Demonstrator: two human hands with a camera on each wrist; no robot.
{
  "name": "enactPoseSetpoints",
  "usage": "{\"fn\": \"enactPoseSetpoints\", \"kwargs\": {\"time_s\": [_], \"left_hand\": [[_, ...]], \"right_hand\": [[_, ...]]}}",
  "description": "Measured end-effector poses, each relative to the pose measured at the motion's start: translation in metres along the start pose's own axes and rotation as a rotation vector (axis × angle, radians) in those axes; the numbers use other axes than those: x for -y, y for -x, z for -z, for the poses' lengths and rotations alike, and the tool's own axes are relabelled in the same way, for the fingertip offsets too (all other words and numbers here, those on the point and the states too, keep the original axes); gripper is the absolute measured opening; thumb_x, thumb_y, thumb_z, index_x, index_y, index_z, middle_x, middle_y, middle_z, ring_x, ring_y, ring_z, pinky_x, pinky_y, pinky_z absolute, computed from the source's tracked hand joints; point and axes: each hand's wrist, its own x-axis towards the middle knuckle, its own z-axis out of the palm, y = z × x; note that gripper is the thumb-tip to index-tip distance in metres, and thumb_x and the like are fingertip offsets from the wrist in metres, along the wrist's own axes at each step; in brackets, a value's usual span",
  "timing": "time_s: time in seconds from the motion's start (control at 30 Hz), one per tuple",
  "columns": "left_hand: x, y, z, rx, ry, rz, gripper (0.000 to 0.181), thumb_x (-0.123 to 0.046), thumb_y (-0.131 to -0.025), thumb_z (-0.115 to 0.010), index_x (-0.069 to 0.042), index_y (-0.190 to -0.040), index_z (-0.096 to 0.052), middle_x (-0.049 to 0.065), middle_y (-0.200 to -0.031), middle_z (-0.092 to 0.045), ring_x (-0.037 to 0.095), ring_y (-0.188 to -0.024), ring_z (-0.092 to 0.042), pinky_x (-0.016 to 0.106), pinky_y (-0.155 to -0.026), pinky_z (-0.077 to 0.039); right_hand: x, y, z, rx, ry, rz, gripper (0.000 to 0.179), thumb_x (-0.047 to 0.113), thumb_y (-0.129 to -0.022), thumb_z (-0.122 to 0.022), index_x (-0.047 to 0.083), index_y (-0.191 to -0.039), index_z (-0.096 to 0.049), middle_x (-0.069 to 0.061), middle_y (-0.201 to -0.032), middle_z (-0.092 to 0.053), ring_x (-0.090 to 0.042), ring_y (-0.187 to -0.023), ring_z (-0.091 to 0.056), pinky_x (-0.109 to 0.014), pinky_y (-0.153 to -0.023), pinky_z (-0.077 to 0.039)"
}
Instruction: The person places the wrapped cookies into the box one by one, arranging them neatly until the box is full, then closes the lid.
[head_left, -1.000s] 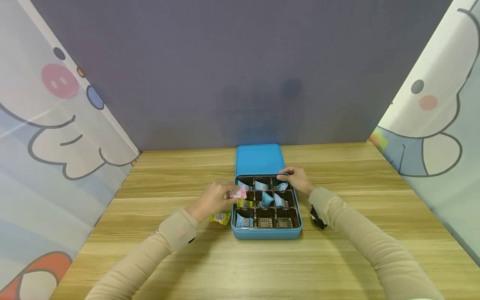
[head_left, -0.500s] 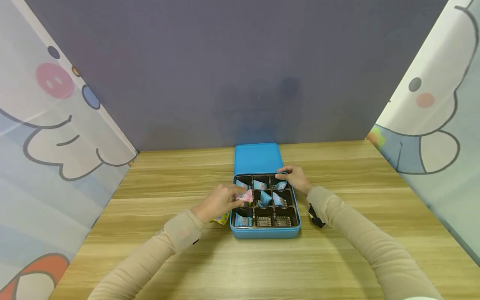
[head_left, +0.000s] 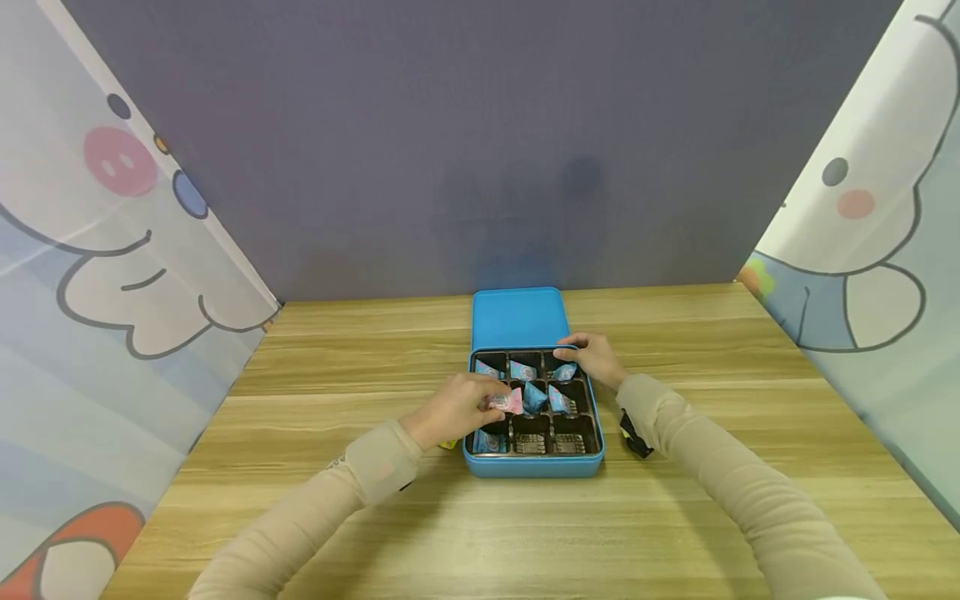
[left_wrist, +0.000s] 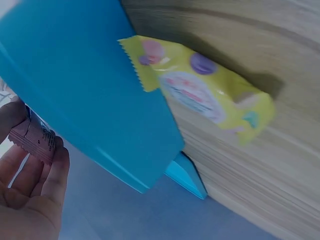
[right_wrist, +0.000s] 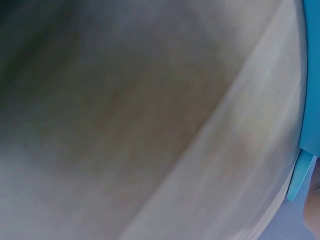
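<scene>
In the head view, my left hand [head_left: 453,408] pinches a pink wrapped candy [head_left: 510,402] between thumb and fingers, over the middle row of a blue box [head_left: 534,468]. The left wrist view shows the same pink wrapper [left_wrist: 35,135] beyond the box's side. My right hand [head_left: 596,360] grips the box's far right corner, thumb at the inner edge. A black tray divides the box into compartments, several holding blue wrapped candies, one of them a blue candy [head_left: 533,398] in the centre. Two front compartments hold no candy. My left hand hides the middle-left compartment.
The box's blue lid [head_left: 519,318] lies opened back behind it. A yellow wrapped candy [left_wrist: 200,87] lies on the wooden table [head_left: 525,533] left of the box, mostly behind my left hand in the head view. A black object [head_left: 636,437] shows beside my right sleeve.
My left hand has carried the pink candy rightward, from the box's left edge towards the centre compartment. It now covers the yellow-green candy in the middle-left compartment. My right hand stays on the corner.
</scene>
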Motion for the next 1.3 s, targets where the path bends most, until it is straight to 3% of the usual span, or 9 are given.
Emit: {"fn": "enactPoseSetpoints", "kwargs": {"time_s": [0.53,0.97,1.17,1.3], "left_hand": [[-0.02,-0.007,-0.009,0.068,0.023,-0.084,0.027,-0.016,-0.086,-0.064,-0.009,-0.111,-0.067,0.002,-0.109,-0.066,0.001,-0.061,-0.048,0.013,-0.058,-0.041],[-0.025,-0.007,-0.011,0.089,-0.04,-0.116,0.029,-0.02,-0.084,-0.068,-0.011,-0.111,-0.067,0.002,-0.109,-0.066,0.007,-0.08,-0.06,0.016,-0.068,-0.048],[-0.026,-0.009,-0.013,0.088,-0.109,-0.151,0.03,-0.022,-0.083,-0.068,-0.01,-0.111,-0.067,0.001,-0.11,-0.066,0.011,-0.091,-0.061,0.018,-0.075,-0.05],[-0.028,-0.01,-0.014,0.093,-0.1,-0.145,0.028,-0.02,-0.083,-0.068,-0.01,-0.11,-0.067,0.001,-0.109,-0.066,0.01,-0.09,-0.061,0.017,-0.074,-0.05]], "right_hand": [[-0.001,0.001,0.0,0.007,0.012,-0.023,0.033,0.02,-0.085,-0.066,0.0,-0.112,-0.063,-0.019,-0.126,-0.053,-0.036,-0.12,-0.045,-0.046,-0.098,-0.04],[0.0,0.0,0.002,0.012,0.018,-0.017,0.034,0.022,-0.086,-0.065,0.001,-0.113,-0.062,-0.019,-0.126,-0.053,-0.036,-0.119,-0.045,-0.045,-0.097,-0.041],[-0.001,0.0,0.002,0.005,0.017,-0.032,0.034,0.022,-0.085,-0.066,0.002,-0.112,-0.063,-0.018,-0.127,-0.053,-0.035,-0.121,-0.044,-0.045,-0.099,-0.039],[-0.002,0.0,0.001,0.006,0.011,-0.031,0.032,0.021,-0.085,-0.066,0.002,-0.111,-0.063,-0.018,-0.125,-0.054,-0.035,-0.119,-0.045,-0.045,-0.098,-0.04]]}}
